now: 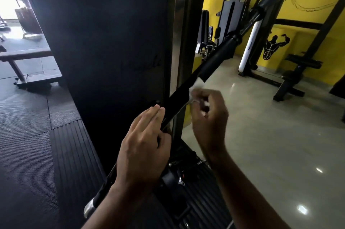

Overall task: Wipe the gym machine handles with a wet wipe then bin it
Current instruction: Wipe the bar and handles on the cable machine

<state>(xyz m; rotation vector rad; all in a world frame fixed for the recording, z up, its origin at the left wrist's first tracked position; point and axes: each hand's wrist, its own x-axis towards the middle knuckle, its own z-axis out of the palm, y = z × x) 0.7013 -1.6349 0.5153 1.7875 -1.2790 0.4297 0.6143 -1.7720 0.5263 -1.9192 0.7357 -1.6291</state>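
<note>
White wet wipe [198, 86], blurred, is pinched in the right hand [209, 114] against the black handle bar [179, 98] at mid-length. The left hand [143, 146] steadies the bar nearer the camera, its grip loose, fingers extended along it. Wiping looks underway; next, likely sliding the wipe toward the far padded section [217, 58]. No bin visible.
</note>
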